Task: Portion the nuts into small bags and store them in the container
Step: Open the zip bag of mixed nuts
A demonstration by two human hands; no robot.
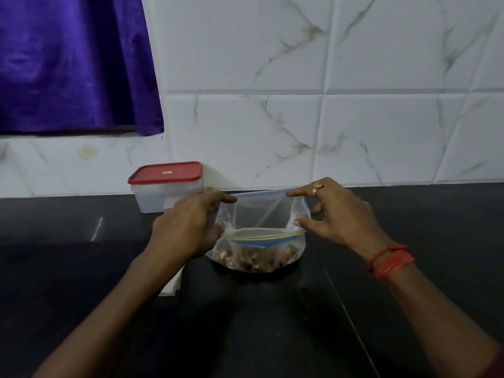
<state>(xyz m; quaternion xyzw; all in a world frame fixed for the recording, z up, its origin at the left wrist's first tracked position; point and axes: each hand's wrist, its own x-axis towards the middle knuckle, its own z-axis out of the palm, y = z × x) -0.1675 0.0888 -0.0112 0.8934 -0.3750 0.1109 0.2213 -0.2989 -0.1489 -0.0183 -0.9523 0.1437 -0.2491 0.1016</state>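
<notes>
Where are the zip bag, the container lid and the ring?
zip bag (261,211): head view, clear upper wall.
container lid (166,173): head view, red top face.
ring (317,186): head view, band on right-hand finger.

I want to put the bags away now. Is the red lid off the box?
No, the red lid sits closed on the box by the wall, while both hands hold the bag open.

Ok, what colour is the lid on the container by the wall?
Red, on the container lid, closed over a translucent box; the head view shows it.
</notes>
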